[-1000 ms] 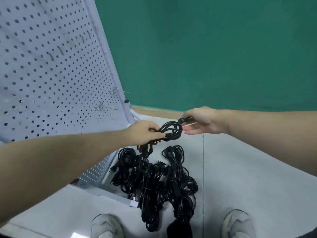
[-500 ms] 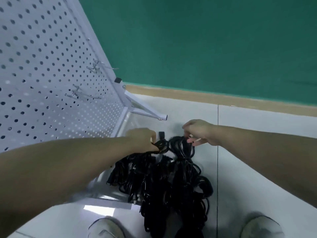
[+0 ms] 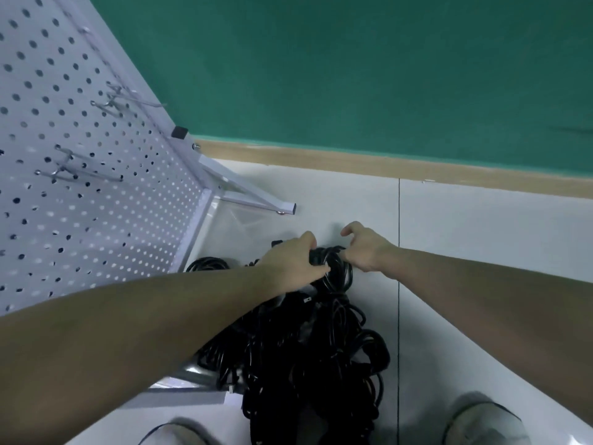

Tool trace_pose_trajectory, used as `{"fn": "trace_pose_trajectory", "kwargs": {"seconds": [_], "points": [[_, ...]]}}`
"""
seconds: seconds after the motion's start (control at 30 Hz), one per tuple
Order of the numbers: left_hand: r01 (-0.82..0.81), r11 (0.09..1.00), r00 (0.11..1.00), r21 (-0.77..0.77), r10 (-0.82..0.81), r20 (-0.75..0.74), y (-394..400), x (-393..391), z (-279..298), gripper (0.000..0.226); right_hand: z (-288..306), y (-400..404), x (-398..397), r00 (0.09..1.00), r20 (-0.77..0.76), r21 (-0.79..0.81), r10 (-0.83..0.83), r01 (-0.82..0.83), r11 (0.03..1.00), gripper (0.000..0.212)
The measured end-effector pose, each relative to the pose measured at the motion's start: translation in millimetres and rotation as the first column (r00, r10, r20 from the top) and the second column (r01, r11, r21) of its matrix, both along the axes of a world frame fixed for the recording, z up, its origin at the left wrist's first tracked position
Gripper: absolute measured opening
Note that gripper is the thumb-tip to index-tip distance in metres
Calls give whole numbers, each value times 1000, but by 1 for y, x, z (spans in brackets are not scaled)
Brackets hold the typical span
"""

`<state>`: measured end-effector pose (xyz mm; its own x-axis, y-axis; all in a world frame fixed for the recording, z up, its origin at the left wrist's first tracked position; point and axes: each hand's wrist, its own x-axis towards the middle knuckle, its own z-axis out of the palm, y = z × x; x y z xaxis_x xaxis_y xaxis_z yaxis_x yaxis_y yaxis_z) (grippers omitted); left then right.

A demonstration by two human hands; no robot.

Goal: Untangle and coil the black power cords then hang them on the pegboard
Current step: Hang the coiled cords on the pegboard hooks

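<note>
Down they go: both hands have dropped from chest height a second ago onto the far end of the cord pile on the floor. Left hand curls its fingers round a small coil at the top of the heap; right hand grips the same coil from the other side, forefinger hooked loose above it. Pegboard stands just left of the pile, two bare hooks sticking out.
</note>
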<state>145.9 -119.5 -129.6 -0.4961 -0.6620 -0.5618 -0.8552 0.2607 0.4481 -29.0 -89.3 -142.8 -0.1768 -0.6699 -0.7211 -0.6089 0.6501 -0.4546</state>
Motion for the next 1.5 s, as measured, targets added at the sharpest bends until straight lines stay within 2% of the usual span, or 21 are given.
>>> {"fn": "trace_pose_trajectory", "kwargs": {"seconds": [0.07,0.13,0.2,0.27,0.33,0.43,0.53,0.6,0.77,0.83,0.9,1.0,1.1,1.17,1.2,1.3,1.33,1.43,1.5], "points": [[42,999,999,-20,-41,27,3,-11,-8,56,-5,2,0,1000,10,53,-16,15,998,59],[37,999,996,-20,-36,84,2,-20,-17,64,-9,6,0,995,72,119,-69,60,991,48],[42,999,988,2,-42,152,-3,-27,-26,55,-17,11,2,976,146,176,-162,135,975,25],[23,999,986,31,-28,162,-8,-32,-32,40,-26,16,4,952,152,155,-265,241,958,6],[-27,999,993,44,21,117,-13,-32,-32,35,-33,19,3,917,153,104,-368,355,929,3],[-176,979,984,106,175,15,-17,-25,-27,46,-23,23,1,886,200,-4,-419,428,904,6],[-320,931,932,174,342,-118,-18,-18,-14,38,4,26,-3,814,364,-27,-453,495,868,9],[-351,919,897,179,385,-217,-18,-17,3,36,24,28,-5,768,481,-27,-422,494,869,15],[-431,896,795,105,432,-426,-15,-11,79,39,90,25,-12,843,502,-250,-194,356,901,43],[-484,868,716,108,464,-521,-15,-9,118,37,122,24,-9,863,486,-327,-139,327,887,42],[-508,850,631,142,479,-610,-14,-7,161,37,156,22,-5,884,456,-404,-107,313,860,31],[-543,834,538,91,430,-726,-15,-2,226,46,217,18,2,871,484,-521,-79,360,774,21],[-616,786,525,-59,353,-774,-10,9,297,71,286,15,12,858,514,-624,4,370,688,12],[-614,786,510,-70,328,-795,-1,18,340,83,333,12,19,859,508,-697,63,366,617,12],[-590,805,503,-59,309,-807,4,22,360,81,357,9,23,857,508,-727,92,369,580,13],[-527,848,453,-46,236,-860,10,32,417,42,433,2,35,839,517,-788,171,389,477,14],[-539,841,424,-54,215,-880,11,35,438,37,457,1,39,836,513,-806,192,393,442,16],[-607,783,352,-134,114,-929,10,39,505,48,524,-2,55,848,481,-858,222,403,319,29],[-667,717,320,-205,27,-947,8,41,542,54,560,-7,66,876,424,-898,227,375,230,30]]}}
